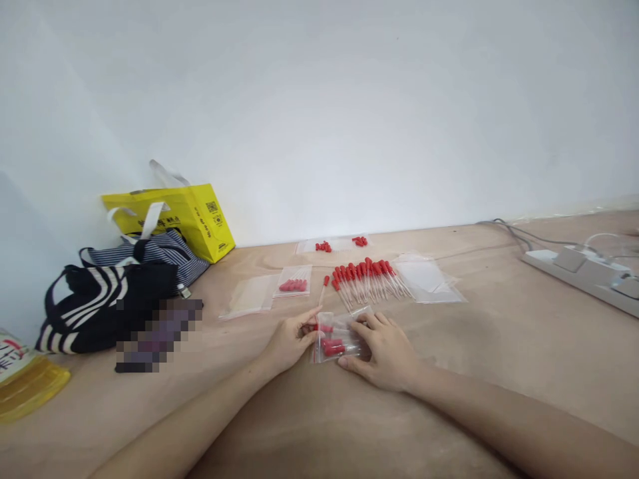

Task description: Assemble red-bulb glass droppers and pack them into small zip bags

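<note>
A jug (34, 386) of yellow liquid sits at the far left of the surface (499, 372), beside a black bag (150, 286) with white stripes; a dark item (160, 336), its details pixelated, lies in front. Behind are a striped bag (182, 256) and, tilted near the wall at the surface's rear edge, a yellow bag (212, 219); the contents of all three bags are hidden.

Flat pouches (249, 295) lie near a filled pouch (293, 283) of droppers, red bulbs toward the front edge, stems toward the rear. The left hand (292, 339) has its grip pinched on the left, red-lined end of the held pouch (342, 336), mid-surface. Just beyond, a loose dropper (326, 282) points its bulb rearward; whether its tip touches the fingers cannot be told.

Along the rear edge, two clusters of red bulbs (359, 241) sit on or in a clear sheet. Inside the held pouch, droppers lie lengthwise left to right, bulbs left, clear stems right. A fanned row of droppers (368, 269) lies beyond, bulbs rearward, stems slanting frontward and right. The right hand (389, 349), its grip spread and unclosed, rests over the held pouch's right end. Clear pouches (432, 279) overlap right of the row; a power strip (584, 273) occupies the right side.
</note>
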A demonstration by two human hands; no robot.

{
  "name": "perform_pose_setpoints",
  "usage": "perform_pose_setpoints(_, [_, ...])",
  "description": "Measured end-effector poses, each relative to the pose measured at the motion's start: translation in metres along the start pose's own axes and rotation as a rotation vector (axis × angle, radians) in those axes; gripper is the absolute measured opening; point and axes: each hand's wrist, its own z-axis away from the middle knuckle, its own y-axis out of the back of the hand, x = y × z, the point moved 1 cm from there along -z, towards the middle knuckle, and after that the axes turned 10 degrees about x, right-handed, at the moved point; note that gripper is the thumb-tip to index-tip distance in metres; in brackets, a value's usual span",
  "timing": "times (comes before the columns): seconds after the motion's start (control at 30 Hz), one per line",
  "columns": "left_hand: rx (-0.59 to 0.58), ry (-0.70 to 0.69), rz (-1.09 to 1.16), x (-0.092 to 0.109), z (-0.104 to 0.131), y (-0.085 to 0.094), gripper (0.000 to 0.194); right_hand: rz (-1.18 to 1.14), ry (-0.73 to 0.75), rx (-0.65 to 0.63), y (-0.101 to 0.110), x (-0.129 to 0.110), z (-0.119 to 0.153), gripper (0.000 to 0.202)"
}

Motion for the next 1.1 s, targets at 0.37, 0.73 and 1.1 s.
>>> perform_pose_setpoints(0.37, [-0.129,-0.028,-0.028,-0.004,-0.008,0.005,0.046,-0.208,0.023,-0.074,0.004,0.029,-0.004,0.052])
perform_pose_setpoints(0.73, [-0.050,-0.034,-0.191,0.002,-0.049,0.025,0.021,-0.267,0.044,-0.086,0.001,0.024,-0.004,0.051])
perform_pose_setpoints(1.1, [0.099,0.145,-0.385,0.000,-0.140,-0.036,0.028,-0.283,0.065,-0.064,-0.003,0.025,-0.003,0.052])
